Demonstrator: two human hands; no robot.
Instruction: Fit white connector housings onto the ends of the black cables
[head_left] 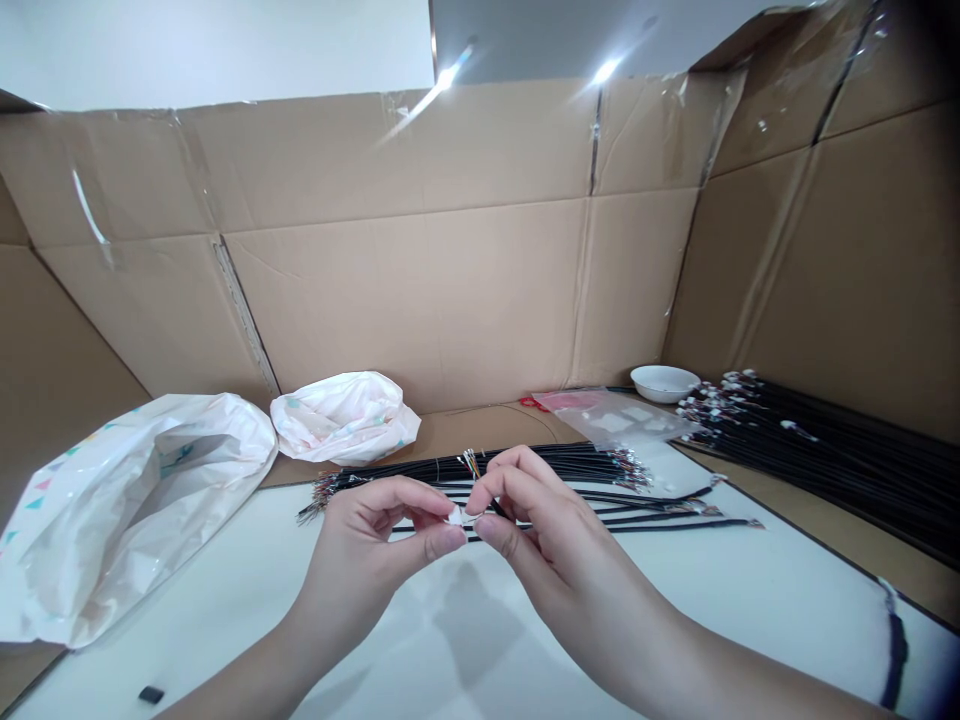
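Observation:
My left hand point(367, 560) pinches a small white connector point(454, 516) between thumb and forefinger. My right hand point(540, 540) meets it from the other side, its fingertips closed on a black cable point(495, 508) right beside the connector. Thin coloured wires point(471, 462) fan out from a cable end just above my fingers. Behind my hands lies a bundle of black cables point(480, 470) with frayed, multicoloured ends at both sides. Several looser black cables point(660, 521) stretch to the right across the white table point(225, 610). My fingers hide the connector's mating end.
A cardboard lining point(405, 300) walls the back and sides. Two white plastic bags point(127, 510) point(345, 418) lie at left. A zip bag point(611, 415), a white bowl point(664, 383) and a large pile of connector-ended black cables point(825, 450) sit back right.

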